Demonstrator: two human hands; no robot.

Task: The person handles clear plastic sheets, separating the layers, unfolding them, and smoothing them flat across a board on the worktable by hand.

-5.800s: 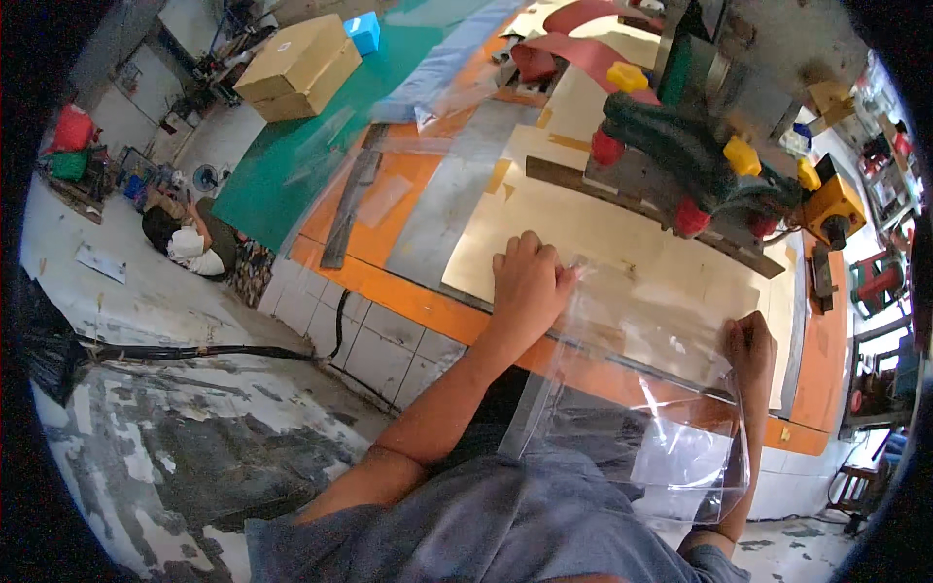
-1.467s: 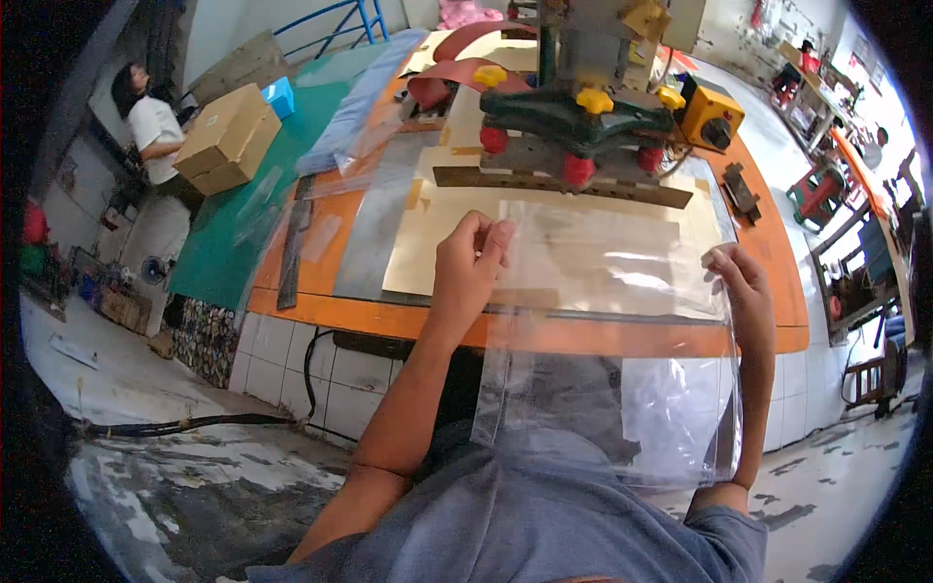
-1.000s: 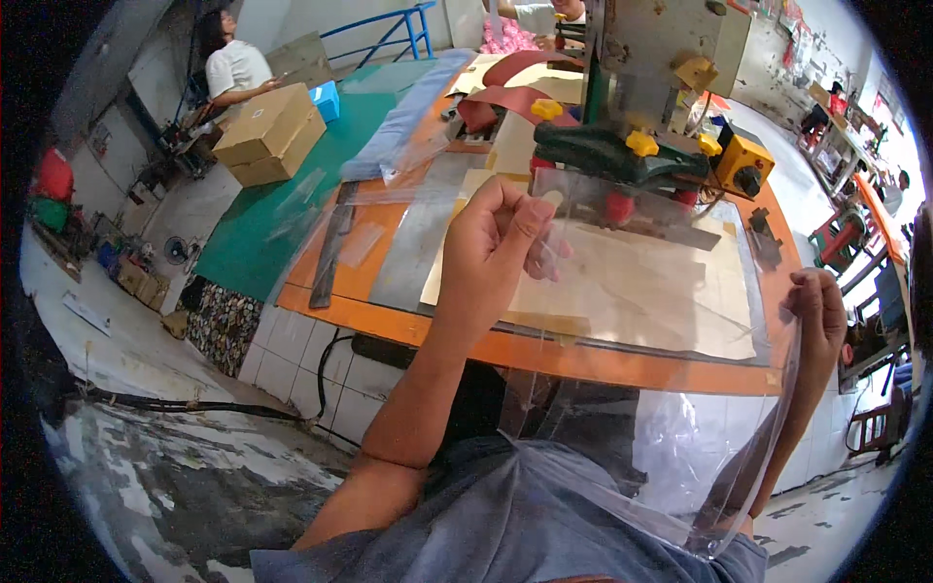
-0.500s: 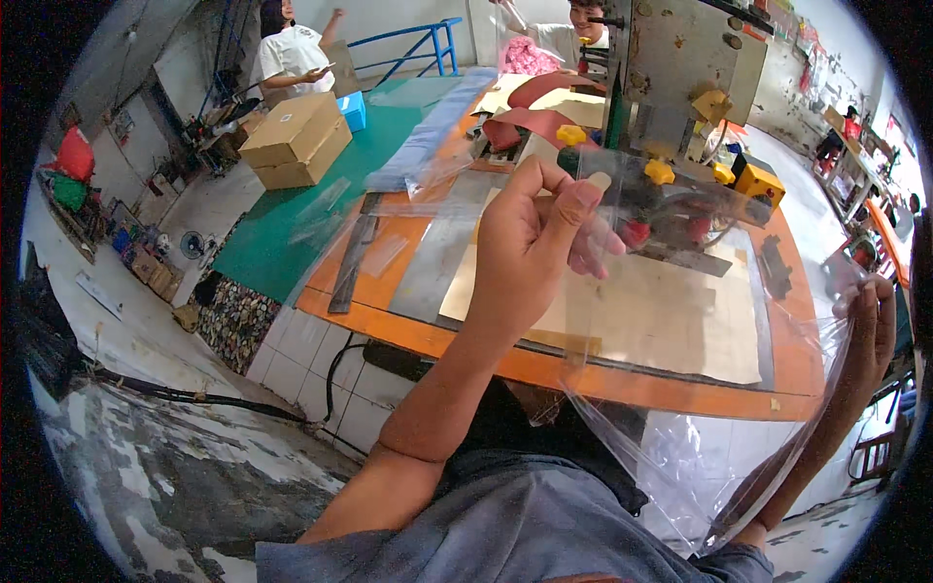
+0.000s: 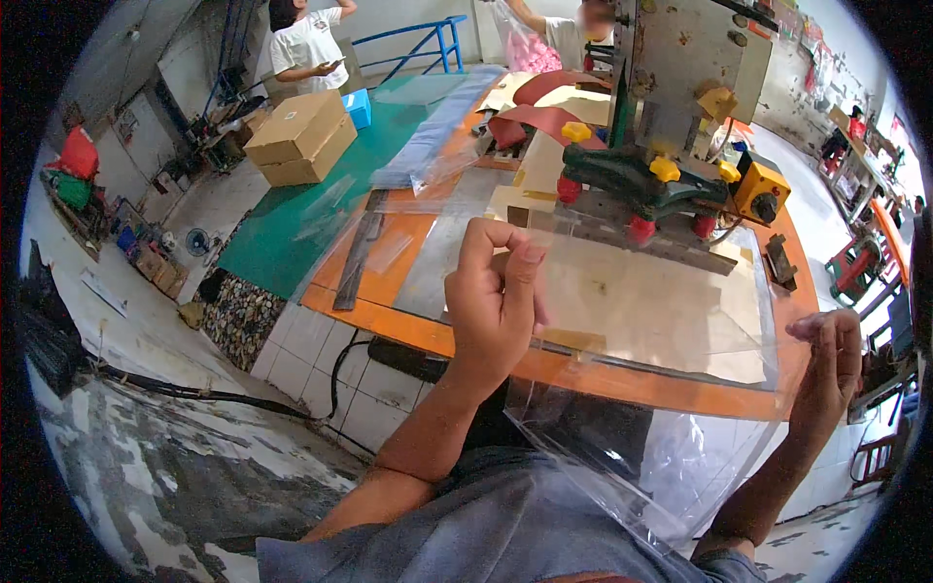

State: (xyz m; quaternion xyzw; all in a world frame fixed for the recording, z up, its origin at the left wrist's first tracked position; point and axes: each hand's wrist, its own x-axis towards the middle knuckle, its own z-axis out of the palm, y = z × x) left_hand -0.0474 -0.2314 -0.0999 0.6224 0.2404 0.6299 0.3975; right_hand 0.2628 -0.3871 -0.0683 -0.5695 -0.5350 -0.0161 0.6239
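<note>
A clear plastic sheet is stretched between my two hands and hangs down in front of the table edge towards my lap. My left hand pinches its upper left corner between thumb and fingers, over the near left part of the tan board. On the other side, my right hand holds the sheet's right edge with closed fingers, just beyond the right end of the orange table. Beyond the hands stands a press machine with yellow knobs and a metal bar low over the board.
A dark metal strip lies on the table's left side. A yellow control box sits at the machine's right. On the green table are cardboard boxes and stacked clear sheets. Two people are at the back.
Both hands have come down nearer to me, the left also leftward and the right slightly leftward. The plastic sheet has dropped with them, baring the machine's front.
</note>
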